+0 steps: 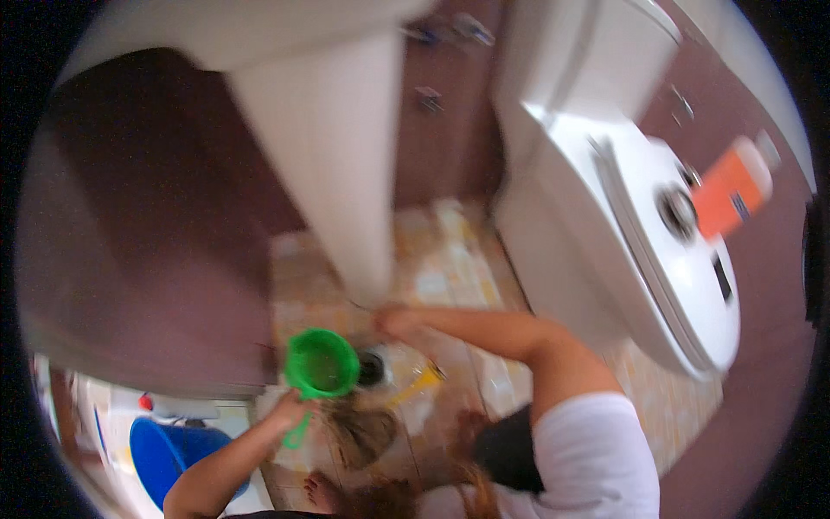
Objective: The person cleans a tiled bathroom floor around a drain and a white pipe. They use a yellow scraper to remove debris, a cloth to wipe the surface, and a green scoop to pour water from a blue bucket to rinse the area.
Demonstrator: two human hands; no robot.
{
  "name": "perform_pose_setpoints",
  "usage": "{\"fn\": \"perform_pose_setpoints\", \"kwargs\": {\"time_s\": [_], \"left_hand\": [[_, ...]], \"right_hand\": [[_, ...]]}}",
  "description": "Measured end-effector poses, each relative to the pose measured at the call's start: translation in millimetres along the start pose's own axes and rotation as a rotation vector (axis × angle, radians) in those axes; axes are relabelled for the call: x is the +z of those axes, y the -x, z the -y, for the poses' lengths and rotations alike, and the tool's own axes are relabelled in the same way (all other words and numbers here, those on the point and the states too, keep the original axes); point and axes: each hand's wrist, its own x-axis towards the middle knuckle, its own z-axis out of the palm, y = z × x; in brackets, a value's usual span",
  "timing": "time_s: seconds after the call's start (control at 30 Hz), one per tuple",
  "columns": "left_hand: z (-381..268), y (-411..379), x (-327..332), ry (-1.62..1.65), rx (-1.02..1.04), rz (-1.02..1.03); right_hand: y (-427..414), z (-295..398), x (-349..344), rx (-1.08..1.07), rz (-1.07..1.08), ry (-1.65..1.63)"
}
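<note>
My left hand (295,410) grips the handle of a green plastic dipper (322,363), whose round bowl faces up above the tiled floor. Murky contents, perhaps water, show inside the bowl, but blur hides the detail. Farther forward, my right hand (397,322) reaches low beside the foot of a white washbasin pedestal (350,194). Its fingers are too blurred to tell whether they touch the pedestal or hold something. A dark round object (371,368) lies between the dipper and my right arm. Near it are a yellow thin-handled tool (421,384) and a crumpled brown cloth (360,433).
A white toilet (570,227) stands at the right, with an orange bottle (733,191) and a round metallic object (677,211) on its closed lid. A blue bucket (168,454) is at lower left. My bare foot (319,490) rests on the tiles (454,259).
</note>
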Motion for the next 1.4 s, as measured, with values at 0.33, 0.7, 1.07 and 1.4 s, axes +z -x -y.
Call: {"fn": "perform_pose_setpoints", "kwargs": {"time_s": [0.33, 0.7, 1.07, 1.4], "left_hand": [[19, 8, 24, -0.337, 0.153, -0.117], [-44, 2, 26, -0.164, 0.117, -0.317], [33, -71, -12, 0.296, 0.518, 0.005], [36, -56, -83, 0.516, 0.289, -0.156]], "right_hand": [[-11, 158, -10, 0.672, 0.071, -1.615], [-8, 120, -38, 0.453, -0.019, -1.694], [26, 105, 4, 0.254, 0.25, -0.203], [-42, 274, 74, 0.562, -0.433, -0.247]]}}
